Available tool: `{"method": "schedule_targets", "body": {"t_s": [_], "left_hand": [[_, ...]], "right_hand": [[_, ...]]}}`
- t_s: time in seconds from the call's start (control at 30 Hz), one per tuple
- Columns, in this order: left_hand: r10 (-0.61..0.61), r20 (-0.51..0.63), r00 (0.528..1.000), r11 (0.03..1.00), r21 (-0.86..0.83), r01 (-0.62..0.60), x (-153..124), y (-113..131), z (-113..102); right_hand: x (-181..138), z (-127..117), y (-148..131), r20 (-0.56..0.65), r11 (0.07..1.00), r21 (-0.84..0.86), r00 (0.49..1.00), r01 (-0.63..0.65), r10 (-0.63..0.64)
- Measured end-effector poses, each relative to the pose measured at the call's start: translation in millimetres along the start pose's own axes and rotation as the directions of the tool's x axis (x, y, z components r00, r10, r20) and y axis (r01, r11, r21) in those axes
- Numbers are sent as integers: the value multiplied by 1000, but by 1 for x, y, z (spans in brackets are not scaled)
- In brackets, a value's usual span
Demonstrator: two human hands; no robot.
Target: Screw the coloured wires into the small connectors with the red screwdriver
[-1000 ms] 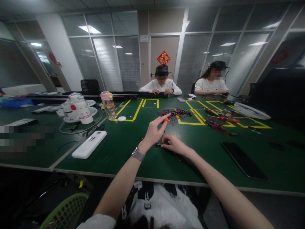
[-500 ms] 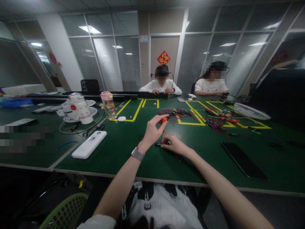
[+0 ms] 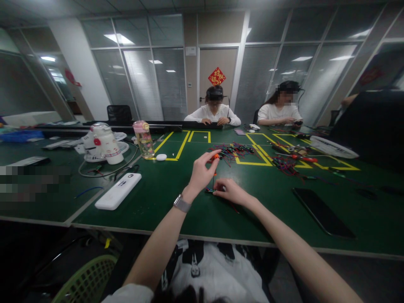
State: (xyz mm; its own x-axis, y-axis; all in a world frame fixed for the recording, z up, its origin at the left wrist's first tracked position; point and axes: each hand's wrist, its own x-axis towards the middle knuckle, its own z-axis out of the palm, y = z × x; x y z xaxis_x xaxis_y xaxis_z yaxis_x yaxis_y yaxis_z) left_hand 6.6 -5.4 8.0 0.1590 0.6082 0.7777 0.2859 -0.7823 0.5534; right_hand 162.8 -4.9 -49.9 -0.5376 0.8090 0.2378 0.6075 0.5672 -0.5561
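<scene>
My left hand [image 3: 203,170] is closed around the orange handle of a screwdriver [image 3: 216,156], which stands upright with its thin shaft pointing down. The shaft's tip meets a small green connector board [image 3: 209,191] on the table. My right hand [image 3: 232,191] pinches this board at its right side, with the fingers low against the tabletop. Thin red wire shows below the right hand. Just beyond the left hand lies a pile of small boards with red and blue wires [image 3: 235,151].
A second wired pile [image 3: 284,165] and red-handled pliers [image 3: 304,158] lie to the right, near a black phone [image 3: 323,212]. Leftward are a white power bank [image 3: 118,191], a pink-lidded bottle [image 3: 143,139] and a white jug [image 3: 107,143]. Two people sit across the green table [image 3: 151,210].
My left fingers and the screwdriver handle have shifted slightly, and the shaft stands a little straighter. My right hand and the small board keep their place.
</scene>
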Motion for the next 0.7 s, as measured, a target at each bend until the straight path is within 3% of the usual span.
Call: {"method": "schedule_targets", "body": {"t_s": [0.17, 0.43, 0.7], "left_hand": [[17, -83, 996, 996, 88, -10, 0, -1, -1], [-20, 56, 998, 998, -52, 23, -2, 4, 0], [-86, -14, 996, 995, -60, 85, -3, -5, 3]], "right_hand": [[0, 1, 1, -10, 1000, -6, 1000, 5, -5], [0, 0, 1, 2, 1000, 5, 1000, -4, 4], [-1, 0, 1, -11, 1000, 2, 1000, 10, -10]]}}
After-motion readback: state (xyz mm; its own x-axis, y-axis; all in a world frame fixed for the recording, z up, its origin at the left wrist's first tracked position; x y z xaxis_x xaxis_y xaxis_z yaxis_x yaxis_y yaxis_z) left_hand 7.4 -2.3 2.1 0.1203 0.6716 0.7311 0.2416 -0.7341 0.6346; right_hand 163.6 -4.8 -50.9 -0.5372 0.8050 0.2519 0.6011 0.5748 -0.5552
